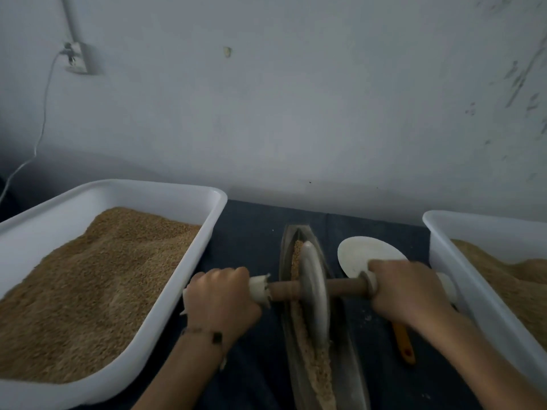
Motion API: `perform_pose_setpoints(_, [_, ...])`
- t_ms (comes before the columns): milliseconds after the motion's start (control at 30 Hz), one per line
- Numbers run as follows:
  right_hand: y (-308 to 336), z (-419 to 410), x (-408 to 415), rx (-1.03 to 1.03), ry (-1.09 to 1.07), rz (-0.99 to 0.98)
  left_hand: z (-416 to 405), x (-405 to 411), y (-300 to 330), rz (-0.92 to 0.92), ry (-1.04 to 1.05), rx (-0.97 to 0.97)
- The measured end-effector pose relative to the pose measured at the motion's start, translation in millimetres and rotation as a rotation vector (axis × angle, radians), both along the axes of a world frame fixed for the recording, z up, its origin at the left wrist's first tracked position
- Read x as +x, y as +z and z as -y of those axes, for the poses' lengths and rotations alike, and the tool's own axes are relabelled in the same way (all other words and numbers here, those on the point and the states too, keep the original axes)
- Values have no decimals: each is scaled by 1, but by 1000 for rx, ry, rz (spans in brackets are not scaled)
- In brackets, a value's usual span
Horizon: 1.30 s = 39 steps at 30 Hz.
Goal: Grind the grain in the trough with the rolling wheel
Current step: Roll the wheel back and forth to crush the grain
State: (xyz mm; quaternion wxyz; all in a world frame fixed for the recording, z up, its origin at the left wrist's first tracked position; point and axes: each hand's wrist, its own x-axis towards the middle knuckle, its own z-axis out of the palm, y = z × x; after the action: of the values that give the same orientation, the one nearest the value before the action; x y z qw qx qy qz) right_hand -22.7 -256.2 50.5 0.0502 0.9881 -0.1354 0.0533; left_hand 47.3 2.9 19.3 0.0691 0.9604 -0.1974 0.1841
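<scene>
- A long, thin, dark metal trough (pixel 349 377) lies on a dark blue cloth (pixel 251 241), running away from the person toward the pale wall (pixel 296 99)
- Light brown crushed grain (pixel 318 371) lies along the middle of the trough, with more showing just past the wheel at the far end
- A grey, flat, round metal wheel (pixel 315 294) stands on its edge in the trough, right on the grain
- A brown wooden rod (pixel 344 287) goes through the middle of the wheel and sticks out on both sides
- The left hand (pixel 220 297) has its fingers wrapped tight round the white-wrapped end of the rod on the left side
- The right hand (pixel 405 288) has its fingers wrapped tight round the rod's end on the right side, where a white cap (pixel 447 287) shows past the hand
- A thin bracelet with a dark bead (pixel 214 337) sits on the left wrist
- A big white plastic tub (pixel 189 196) full of brown grain sits to the left of the trough
- A 2nd white plastic tub (pixel 461 279) with brown grain sits to the right, partly out of view
- A white round scoop (pixel 367 253) lies between the trough and the right tub, partly under the right hand
- An orange handle (pixel 404 341) lies on the cloth just below the right arm
- A wall plug with a white wire (pixel 44 108) is up on the left
</scene>
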Motion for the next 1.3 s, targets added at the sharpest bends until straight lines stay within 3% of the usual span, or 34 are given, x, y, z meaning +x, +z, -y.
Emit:
perform_pose_setpoints(100, [22,12,48,65,0,-184,13,36,8,-205,42,-62])
perform_pose_setpoints(233, [25,22,70,181,-71,-327,30,53,24,-165,55,51])
perform_pose_setpoints(367, [-12,16,21,234,-59,-31,32,23,32,76,2,128])
perform_pose_setpoints(500, [-51,-2,-52,-52,-82,297,4,-37,17,300,-125,9])
perform_pose_setpoints(633, [-49,-4,-75,-92,48,425,-13,-55,4,440,-151,-44])
perform_pose_setpoints(733, [-44,0,-52,-61,76,361,-5,-28,8,280,-214,-25])
perform_pose_setpoints(833, [-21,6,-7,-47,16,191,8,20,15,10,-33,107])
perform_pose_setpoints(933, [7,12,40,-34,48,97,17,53,13,-340,34,26])
perform_pose_setpoints(1000, [17,12,54,-14,72,53,18,53,7,-392,75,-42])
perform_pose_setpoints(1100, [11,5,36,-28,37,89,11,33,-1,-160,89,-68])
perform_pose_setpoints(1200, [-10,-13,-9,-156,64,337,0,-3,-13,169,-67,-116])
perform_pose_setpoints(1300, [-27,-21,-47,-156,101,581,-10,-35,-19,355,-80,-161])
